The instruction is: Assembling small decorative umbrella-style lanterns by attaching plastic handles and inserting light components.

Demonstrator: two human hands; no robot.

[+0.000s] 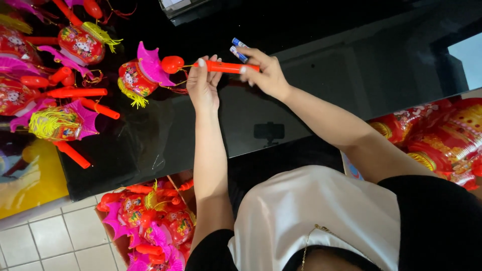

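Note:
Over a glossy black tabletop (281,30), both my hands hold the red plastic handle (227,66) of a toy lantern. My left hand (203,83) pinches the handle's left end. My right hand (262,72) grips its right end and also holds two small blue-and-white batteries (238,49) between the fingers. The lantern (143,74), red with a pink fan-shaped top and a yellow tassel, hangs from the handle's left tip by a red ball (172,63) and rests on the table.
Several more red and pink lanterns with red handles (60,95) lie on the table's left part. A cardboard box of lanterns (150,226) stands on the tiled floor below. Red packaged goods (437,140) sit at the right.

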